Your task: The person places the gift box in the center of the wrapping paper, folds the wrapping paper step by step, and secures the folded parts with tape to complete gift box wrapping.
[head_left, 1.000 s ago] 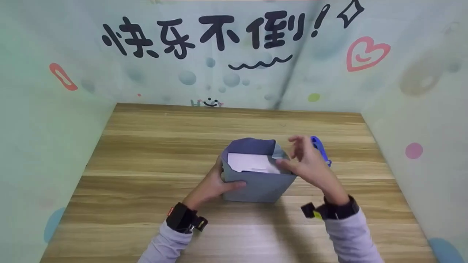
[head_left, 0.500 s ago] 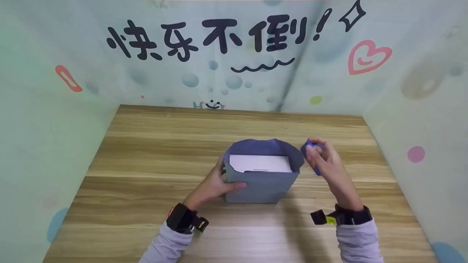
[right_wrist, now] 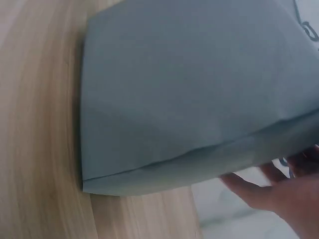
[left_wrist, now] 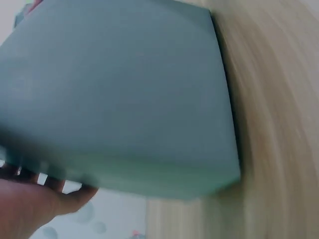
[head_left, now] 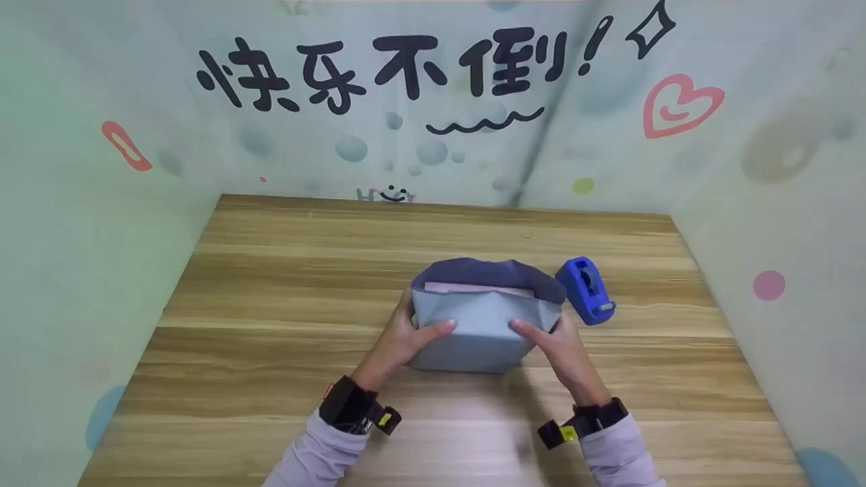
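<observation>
A white box [head_left: 450, 287] stands upright inside a sleeve of grey-blue wrapping paper [head_left: 477, 348], whose top end is unfolded. Only a thin strip of the box's upper face shows in the head view. My left hand [head_left: 402, 338] grips the wrapped box from the left, thumb on the front paper and fingers along the side. On the right side my right hand [head_left: 565, 348] holds it the same way, its thumb pressing the front upper paper. Both wrist views show the paper's broad face and creased edges, with fingers beside it.
A blue tape dispenser [head_left: 587, 291] rests on the wood-grain table [head_left: 284, 291] just right of the wrapped box. Printed pale sheets [head_left: 473, 162] enclose the back and both sides of the table.
The right hand reached from the paper to the tape dispenser, handled it, then let it go and took hold of the paper's right side. The front flap now leans inward over the box.
</observation>
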The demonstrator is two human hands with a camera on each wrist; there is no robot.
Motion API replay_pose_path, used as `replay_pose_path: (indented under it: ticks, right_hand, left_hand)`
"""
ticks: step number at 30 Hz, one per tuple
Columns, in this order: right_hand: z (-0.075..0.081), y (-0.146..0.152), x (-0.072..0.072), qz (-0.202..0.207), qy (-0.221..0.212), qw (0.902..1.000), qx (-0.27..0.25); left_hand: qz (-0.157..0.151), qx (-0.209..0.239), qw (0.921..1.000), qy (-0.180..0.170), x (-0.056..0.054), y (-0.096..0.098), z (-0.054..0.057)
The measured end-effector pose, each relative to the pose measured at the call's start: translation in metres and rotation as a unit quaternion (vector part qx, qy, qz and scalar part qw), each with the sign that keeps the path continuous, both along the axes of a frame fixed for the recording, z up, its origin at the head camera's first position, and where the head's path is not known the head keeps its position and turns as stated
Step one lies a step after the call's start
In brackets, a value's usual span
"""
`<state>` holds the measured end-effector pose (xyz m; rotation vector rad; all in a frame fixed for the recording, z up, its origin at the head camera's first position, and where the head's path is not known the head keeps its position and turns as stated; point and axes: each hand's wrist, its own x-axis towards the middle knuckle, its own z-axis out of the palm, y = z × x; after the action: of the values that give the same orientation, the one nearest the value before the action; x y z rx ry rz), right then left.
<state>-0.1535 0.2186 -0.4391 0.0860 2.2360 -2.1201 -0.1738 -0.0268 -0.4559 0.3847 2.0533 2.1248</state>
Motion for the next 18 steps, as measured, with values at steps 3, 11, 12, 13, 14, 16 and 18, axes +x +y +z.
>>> replay_pose_path:
  ticks: [3,11,12,13,14,16,18]
  right_hand:
    - [-0.001,-0.008,0.001,-0.035,0.018,0.9991,-0.012]
    - [-0.004,-0.031,0.002,-0.105,-0.002,0.991,-0.083]
    - [-0.005,-0.033,0.002,-0.104,-0.003,0.9907,-0.088]
    - [-0.005,-0.034,0.002,-0.102,-0.002,0.9906,-0.091]
    - [-0.005,-0.034,0.002,-0.102,0.002,0.9905,-0.092]
    - [-0.005,-0.034,0.002,-0.105,0.009,0.9905,-0.089]
    - [-0.004,-0.035,0.003,-0.105,0.017,0.9912,-0.078]
  left_hand:
    - [0.01,0.02,0.9997,0.005,0.001,0.005,0.003]
    - [0.065,0.03,0.997,-0.027,0.001,0.017,0.001]
    - [0.066,0.041,0.9966,-0.027,0.001,0.018,0.001]
    - [0.068,0.045,0.9963,-0.027,0.001,0.019,0.002]
    - [0.072,0.047,0.996,-0.026,0.0,0.02,0.003]
    - [0.083,0.044,0.9955,-0.014,0.0,0.023,0.004]
    - [0.105,0.019,0.9942,0.011,0.0,0.024,0.006]
